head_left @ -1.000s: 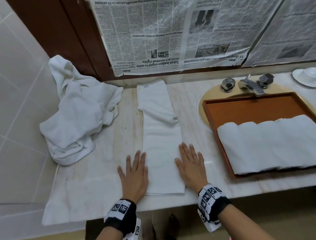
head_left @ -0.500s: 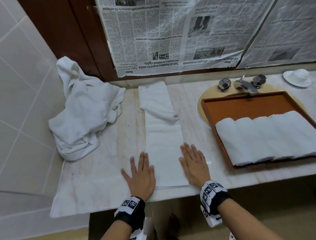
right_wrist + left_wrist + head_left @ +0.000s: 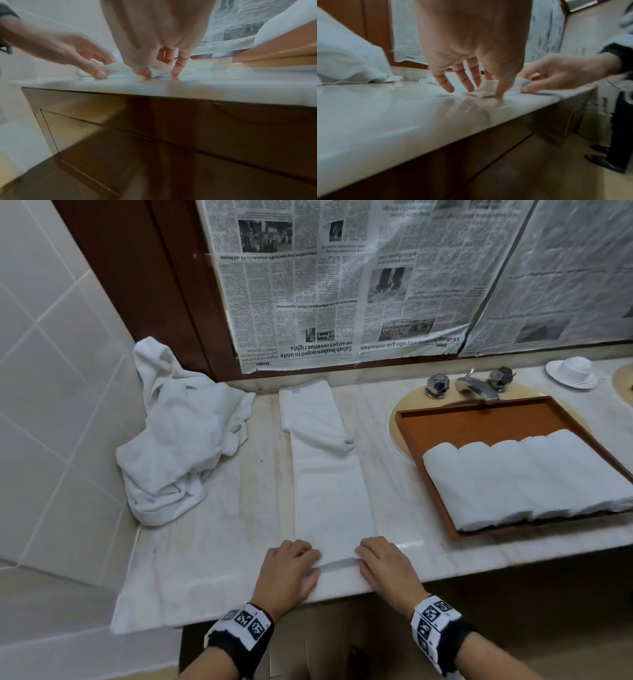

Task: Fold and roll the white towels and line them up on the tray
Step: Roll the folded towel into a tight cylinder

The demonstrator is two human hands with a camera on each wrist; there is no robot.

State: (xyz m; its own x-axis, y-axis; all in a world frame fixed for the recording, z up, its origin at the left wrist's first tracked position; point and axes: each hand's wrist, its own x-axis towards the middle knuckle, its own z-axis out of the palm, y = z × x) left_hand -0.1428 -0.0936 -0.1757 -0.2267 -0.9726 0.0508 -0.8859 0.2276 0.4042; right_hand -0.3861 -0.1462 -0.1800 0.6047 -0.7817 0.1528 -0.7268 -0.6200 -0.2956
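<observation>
Both hands, flat before, now pinching folded towel (image 3: 329, 481)'s near end, length running toward wall.

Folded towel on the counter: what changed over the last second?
Both hands drew back from lying flat beside the folded towel to its near end; the left hand and right hand now pinch its corners, lifting the edge. Crumpled pile and tray rolls unchanged.

Head view looks down from above onto the counter (image 3: 212, 542), taking in its whole width out to the tray (image 3: 479, 426). Both wrist views sit low at the counter's front edge, facing the wall, very close, and each catches the folded towel (image 3: 330, 491) and the opposite hand.
</observation>
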